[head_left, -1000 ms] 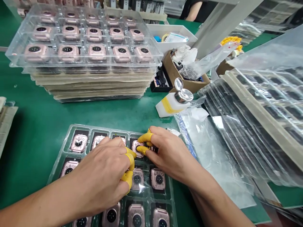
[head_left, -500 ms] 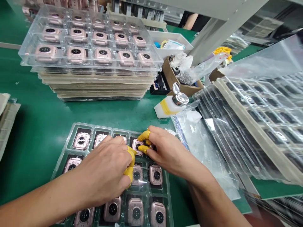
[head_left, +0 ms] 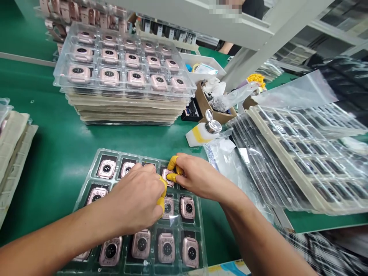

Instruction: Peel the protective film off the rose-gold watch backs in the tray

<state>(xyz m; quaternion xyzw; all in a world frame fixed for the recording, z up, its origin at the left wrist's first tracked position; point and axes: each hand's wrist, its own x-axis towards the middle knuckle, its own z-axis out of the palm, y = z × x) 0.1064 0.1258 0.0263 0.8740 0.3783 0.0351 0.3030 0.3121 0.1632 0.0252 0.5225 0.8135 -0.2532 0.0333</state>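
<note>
A clear plastic tray point(head_left: 91, 168) of pink smartwatch cases lies on the green table, their dark round sensors facing up. My right hand point(head_left: 195, 174), in yellow finger cots, reaches into the back row. Its thumb and forefinger are bent together at a watch case point(head_left: 167, 176), the thumb tip on its back. My left hand point(head_left: 140, 195) is closed above the middle of the tray, yellow cots on its fingertips. What its fingers pinch, if anything, is hidden. Another watch case point(head_left: 168, 207) shows just beside those fingertips.
Behind stands a tall stack of trays with more watch cases point(head_left: 108, 76). A white pump bottle point(head_left: 198, 135) stands right of it, near a cardboard box point(head_left: 204, 100). Tilted stacked trays point(head_left: 258, 161) and plastic bags point(head_left: 230, 161) fill the right side. Beige trays point(head_left: 14, 145) sit at left.
The view has shifted a little, so the trays sit differently in frame. Both hands keep nearly the same pose over the tray, the right still at the same watch case.
</note>
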